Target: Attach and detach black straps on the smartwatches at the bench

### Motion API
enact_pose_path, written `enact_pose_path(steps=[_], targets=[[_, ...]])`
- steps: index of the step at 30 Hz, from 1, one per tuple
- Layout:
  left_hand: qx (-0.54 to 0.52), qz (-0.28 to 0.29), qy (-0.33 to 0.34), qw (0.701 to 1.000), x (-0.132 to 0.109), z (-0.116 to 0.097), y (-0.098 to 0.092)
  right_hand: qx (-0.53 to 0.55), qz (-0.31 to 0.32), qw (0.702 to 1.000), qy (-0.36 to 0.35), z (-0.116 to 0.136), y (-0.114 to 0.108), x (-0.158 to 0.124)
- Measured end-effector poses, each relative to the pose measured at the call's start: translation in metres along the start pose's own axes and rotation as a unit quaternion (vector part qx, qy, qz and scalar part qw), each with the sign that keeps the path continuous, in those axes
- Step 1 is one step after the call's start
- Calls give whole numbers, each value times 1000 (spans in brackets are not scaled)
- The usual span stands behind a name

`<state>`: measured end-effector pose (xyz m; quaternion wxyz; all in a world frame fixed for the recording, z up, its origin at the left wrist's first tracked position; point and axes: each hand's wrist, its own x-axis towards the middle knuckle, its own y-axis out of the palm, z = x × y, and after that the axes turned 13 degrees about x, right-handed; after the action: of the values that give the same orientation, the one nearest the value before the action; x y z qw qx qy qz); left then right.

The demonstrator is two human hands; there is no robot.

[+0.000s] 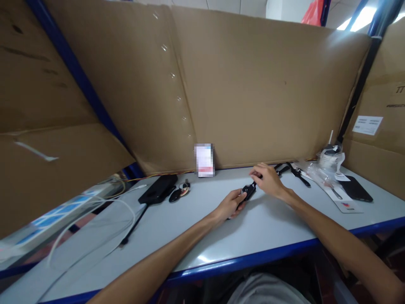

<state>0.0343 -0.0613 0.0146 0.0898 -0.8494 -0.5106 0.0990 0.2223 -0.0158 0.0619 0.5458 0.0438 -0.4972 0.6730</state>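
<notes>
My left hand point(233, 203) is wrapped around a slim black object point(249, 191) with a small shiny spot on its face; its exact kind I cannot make out. It is held tilted, a little above the grey-white tabletop. At its far end my right hand point(268, 179) is closed, fingertips pinched on a thin dark part that extends from the object. The fingers partly hide that end. Just behind my right hand lie black-handled tools point(299, 174), one partly covered by the hand.
At right are clear plastic packaging with a card point(348, 206), a black phone point(357, 188) and a plastic-wrapped container point(330, 158). A blurred upright card point(205, 160) leans on the cardboard wall point(253, 84). Left are keys point(179, 192), a black power bank point(158, 188) and white cables point(126, 204).
</notes>
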Motion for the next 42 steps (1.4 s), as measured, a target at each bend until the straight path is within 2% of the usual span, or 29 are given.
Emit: enact_pose_path(steps=[4, 6, 7, 9, 12, 13, 15, 20, 23, 26, 28, 32, 37, 42], targets=[[-18, -13, 0, 1000, -1, 1, 1, -65, -50, 995, 62, -10, -33, 4], [-33, -18, -13, 999, -1, 0, -1, -100, -32, 988, 115, -19, -49, 5], [-41, -21, -19, 999, -1, 0, -2, -113, 2, 984, 139, -24, -55, 5], [-56, -28, -27, 998, -1, 0, -3, -109, 124, 968, 189, -35, -62, 4], [-63, -31, -32, 997, -1, 0, -5, -54, 310, 915, 254, -45, -60, -1], [-60, -31, -32, 997, -1, 0, -4, -43, 341, 901, 263, -47, -57, -3], [-50, -28, -31, 998, -1, -1, -4, -44, 363, 893, 263, -48, -49, -5], [-29, -19, -25, 999, -2, -1, -1, -40, 358, 893, 270, -48, -42, -7], [-24, -7, -23, 999, -2, -1, -1, -24, 369, 890, 267, -47, -47, -5], [-19, 1, -17, 1000, -3, -1, -1, 44, 370, 897, 237, -40, -56, -1], [-16, 3, -16, 1000, -2, -1, -1, 114, 337, 911, 209, -31, -59, 1], [-11, 4, -19, 1000, -1, -1, -1, 190, 211, 946, 154, -10, -47, 1], [-1, -3, -31, 1000, 0, -1, 0, 119, 100, 985, 81, 12, -15, -4], [16, -13, -44, 999, 1, -1, 0, 42, 70, 995, 50, 19, 4, -8]])
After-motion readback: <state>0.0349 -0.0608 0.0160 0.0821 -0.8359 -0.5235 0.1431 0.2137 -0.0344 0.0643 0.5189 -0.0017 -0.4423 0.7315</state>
